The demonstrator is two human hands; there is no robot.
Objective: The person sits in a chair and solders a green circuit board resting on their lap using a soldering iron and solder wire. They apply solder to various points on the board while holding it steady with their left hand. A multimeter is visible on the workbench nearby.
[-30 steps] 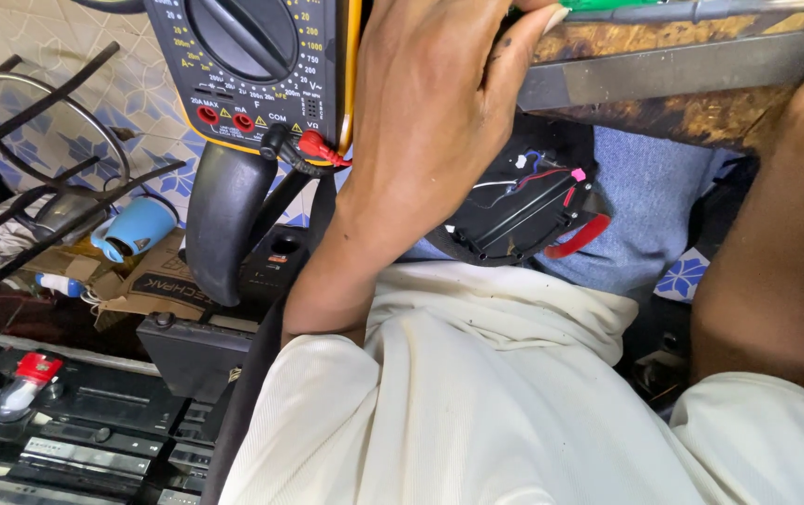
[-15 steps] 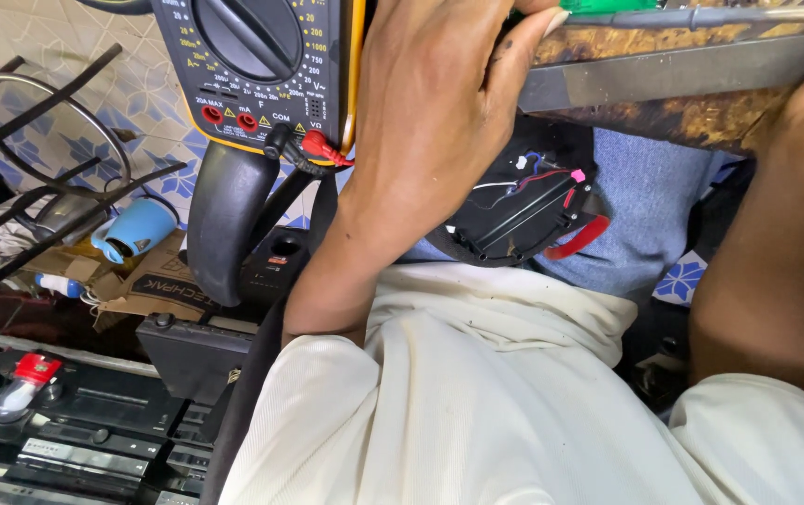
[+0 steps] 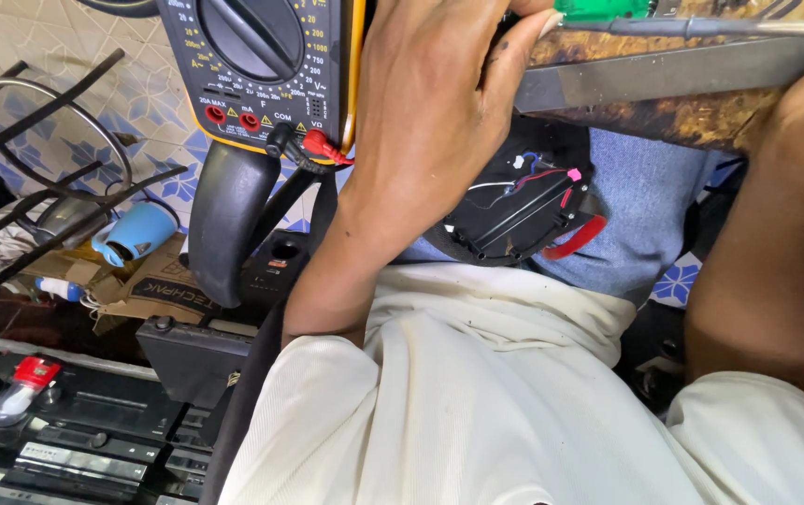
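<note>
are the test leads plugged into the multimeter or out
Plugged in. A black plug and a red plug sit in the sockets along the lower edge of the multimeter, beside the left hand.

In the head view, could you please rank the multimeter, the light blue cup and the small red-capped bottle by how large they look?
1. Multimeter, largest by far, though cut off by the top edge and nearest the camera.
2. Light blue cup, lying on its side.
3. Red-capped bottle, slightly smaller than the cup; it's close.
</note>
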